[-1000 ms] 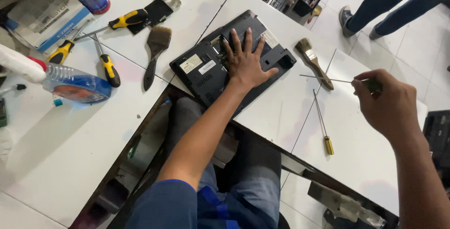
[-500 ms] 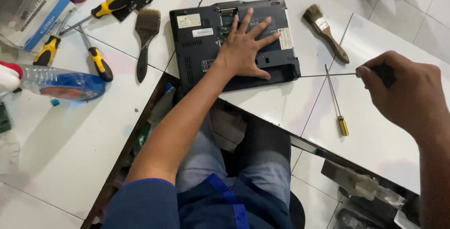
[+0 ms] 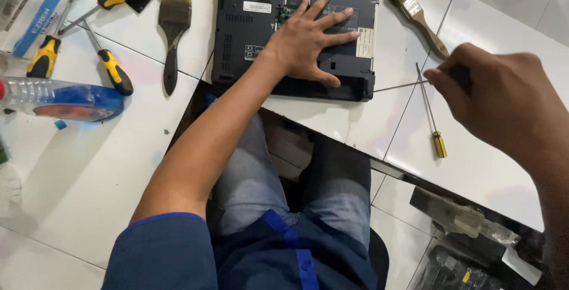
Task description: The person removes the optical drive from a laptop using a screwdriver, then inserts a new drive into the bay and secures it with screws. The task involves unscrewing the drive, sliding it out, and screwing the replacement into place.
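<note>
A black laptop (image 3: pixel 243 35) lies upside down on the white tabletop, its underside facing up. My left hand (image 3: pixel 308 41) rests flat on it with fingers spread, pressing it down. My right hand (image 3: pixel 504 100) is closed around the handle of a long thin screwdriver (image 3: pixel 398 86); the shaft points left, its tip at the laptop's right front corner. A second thin screwdriver with a yellow handle (image 3: pixel 431 117) lies on the table just below my right hand.
A paintbrush (image 3: pixel 415 14) lies right of the laptop, another brush (image 3: pixel 172 35) to its left. Yellow-and-black screwdrivers (image 3: pixel 109 67) and a plastic bottle (image 3: pixel 59 97) sit at the left. My legs fill the gap between two table sections (image 3: pixel 89 177).
The view has closed in and shifted. My right hand has brought the screwdriver tip left to the laptop's right edge. My left hand stays flat on the laptop.
</note>
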